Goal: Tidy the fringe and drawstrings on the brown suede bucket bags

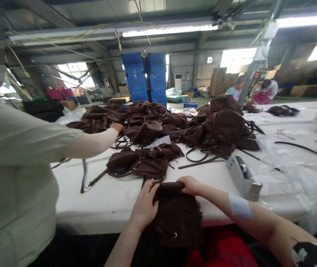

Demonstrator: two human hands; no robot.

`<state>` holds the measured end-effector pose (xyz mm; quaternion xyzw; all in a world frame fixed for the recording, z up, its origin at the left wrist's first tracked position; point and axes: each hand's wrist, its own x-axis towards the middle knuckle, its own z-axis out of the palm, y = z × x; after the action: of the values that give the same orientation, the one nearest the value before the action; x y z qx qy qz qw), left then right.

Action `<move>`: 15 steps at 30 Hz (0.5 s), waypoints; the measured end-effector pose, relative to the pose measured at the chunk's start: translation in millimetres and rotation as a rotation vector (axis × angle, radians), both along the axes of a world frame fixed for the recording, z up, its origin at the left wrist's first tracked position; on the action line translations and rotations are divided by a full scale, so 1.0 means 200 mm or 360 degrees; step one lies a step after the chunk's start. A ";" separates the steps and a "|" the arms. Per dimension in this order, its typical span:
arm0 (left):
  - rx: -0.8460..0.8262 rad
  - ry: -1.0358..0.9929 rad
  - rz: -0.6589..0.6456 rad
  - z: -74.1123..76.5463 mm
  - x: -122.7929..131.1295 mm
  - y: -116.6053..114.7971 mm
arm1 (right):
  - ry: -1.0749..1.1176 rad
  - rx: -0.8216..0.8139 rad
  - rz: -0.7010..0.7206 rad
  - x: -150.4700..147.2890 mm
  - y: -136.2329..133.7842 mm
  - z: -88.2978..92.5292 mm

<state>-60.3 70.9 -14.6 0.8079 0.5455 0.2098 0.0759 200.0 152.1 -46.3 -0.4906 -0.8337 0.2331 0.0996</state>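
Fringed bag between fingers of left hand, right hand

Left fingers, right fingers on brown fringed bag, bag pile.

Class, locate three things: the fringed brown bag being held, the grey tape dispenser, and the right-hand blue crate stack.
Fringed brown bag (178, 216), head view: middle of visible side.
Grey tape dispenser (240, 181), head view: side of its body.
Right-hand blue crate stack (157, 81), head view: front, midway up.
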 end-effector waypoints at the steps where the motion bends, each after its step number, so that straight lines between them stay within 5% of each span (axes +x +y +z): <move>1: -0.0048 0.0019 -0.0057 0.00 0.04 0.05 | 0.0014 0.0034 0.0030 0.02 -0.04 0.01; 4: -0.0138 0.0095 -0.0166 -0.02 0.11 0.05 | 0.0025 0.0102 0.0139 0.09 -0.13 0.03; 10: -0.0177 0.0068 -0.0352 -0.11 0.09 -0.35 | -0.0069 0.0187 0.0487 0.15 -0.28 0.10; 15: -0.0247 -0.0348 -0.0350 -0.07 0.04 -0.53 | -0.0033 0.0111 0.0791 0.13 -0.39 0.24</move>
<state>-52.0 -35.4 -28.9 0.8268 0.4569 0.2440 0.2195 225.3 74.3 1.6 -0.2691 -0.9373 0.2165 0.0476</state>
